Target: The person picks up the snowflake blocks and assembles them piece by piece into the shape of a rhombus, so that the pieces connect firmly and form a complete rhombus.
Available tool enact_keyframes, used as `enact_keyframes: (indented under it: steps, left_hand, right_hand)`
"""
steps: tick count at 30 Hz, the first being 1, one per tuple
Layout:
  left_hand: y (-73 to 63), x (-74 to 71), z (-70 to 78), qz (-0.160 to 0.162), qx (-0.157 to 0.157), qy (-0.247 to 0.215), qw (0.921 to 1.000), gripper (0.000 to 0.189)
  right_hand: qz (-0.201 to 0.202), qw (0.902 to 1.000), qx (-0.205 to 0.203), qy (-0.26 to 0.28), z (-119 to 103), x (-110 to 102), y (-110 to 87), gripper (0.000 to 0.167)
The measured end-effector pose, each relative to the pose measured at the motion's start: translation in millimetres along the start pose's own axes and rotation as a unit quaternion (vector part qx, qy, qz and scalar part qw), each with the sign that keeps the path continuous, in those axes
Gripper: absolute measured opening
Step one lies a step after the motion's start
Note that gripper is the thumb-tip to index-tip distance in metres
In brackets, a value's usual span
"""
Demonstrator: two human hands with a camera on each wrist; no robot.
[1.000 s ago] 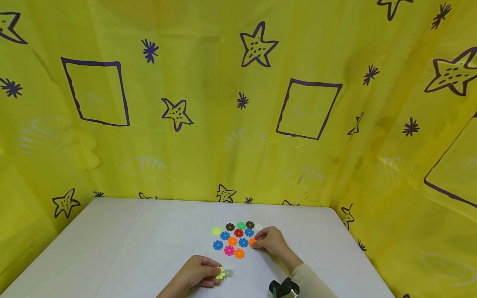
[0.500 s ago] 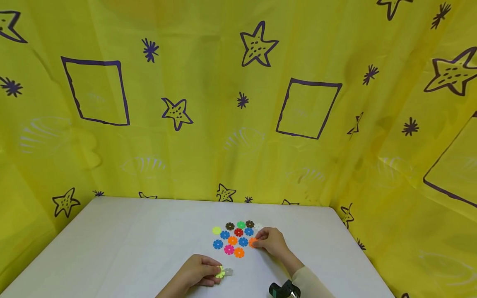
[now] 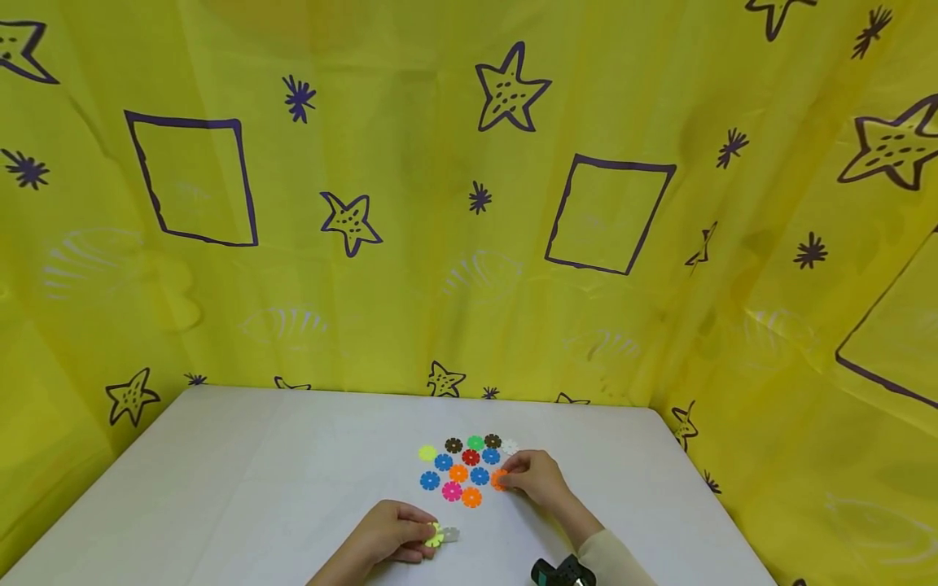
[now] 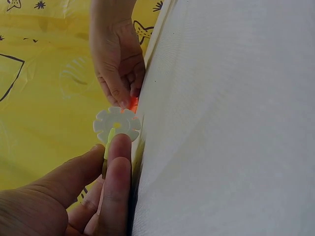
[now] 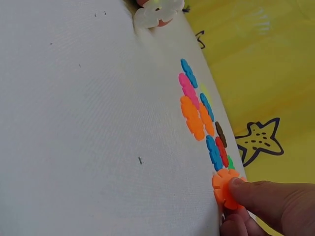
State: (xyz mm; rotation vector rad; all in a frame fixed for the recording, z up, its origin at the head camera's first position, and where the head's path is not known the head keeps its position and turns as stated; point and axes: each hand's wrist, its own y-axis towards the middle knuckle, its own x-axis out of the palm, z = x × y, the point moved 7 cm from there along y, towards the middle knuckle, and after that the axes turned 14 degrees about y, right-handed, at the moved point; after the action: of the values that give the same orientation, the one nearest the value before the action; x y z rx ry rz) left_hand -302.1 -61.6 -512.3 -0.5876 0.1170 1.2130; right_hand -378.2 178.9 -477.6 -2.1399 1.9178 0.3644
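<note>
My left hand (image 3: 396, 533) pinches a yellow notched snowflake disc (image 3: 436, 535) between thumb and fingers, near the front of the table. Slotted crosswise into it is a whitish translucent disc (image 4: 103, 123), which faces the camera in the left wrist view, while the yellow one shows edge-on. Farther right, my right hand (image 3: 536, 476) grips an orange snowflake disc (image 5: 223, 189), thumb on its face and fingers behind. That disc stands tilted up at the right side of a group of loose discs. A pink disc (image 3: 452, 491) and another orange disc (image 3: 472, 497) lie at the group's near edge.
Blue (image 3: 429, 480), red (image 3: 471, 457), green (image 3: 475, 443), brown (image 3: 453, 445), yellow (image 3: 427, 452) and white (image 3: 509, 446) discs lie flat on the white table (image 3: 293, 464). Yellow patterned curtain (image 3: 410, 163) surrounds its back and sides. A black wrist camera (image 3: 563, 571) sits by the right sleeve.
My right hand has shifted very slightly toward the near side, still gripping the orange disc. The left hand and its joined discs stay practically where they were.
</note>
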Motion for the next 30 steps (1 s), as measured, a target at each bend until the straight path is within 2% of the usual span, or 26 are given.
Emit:
enact_keyframes:
  steps: [6,15,23,30]
  left_hand:
    - [-1.2,-0.1,0.9,0.001,0.004,-0.002,1.0,0.021]
    - [-1.2,0.3,0.5,-0.002,0.012,-0.011,0.9999,0.021]
    - [-2.6,0.0,2.2,0.002,0.017,-0.011,0.9998,0.02]
    - [-0.9,1.4,1.3,0.003,0.014,-0.008,0.9999,0.021]
  right_hand:
    - [0.003,0.9995,0.006,0.032,2,-2,-6.7,0.017]
    - [0.013,0.9964,0.04,0.073,6,-4,-14.3,0.021]
    - [-0.018,0.9889,0.065,0.132,14,-1,-21.9,0.025]
    - [-0.036,0.9808,0.069,0.179,21,2,-28.4,0.028]
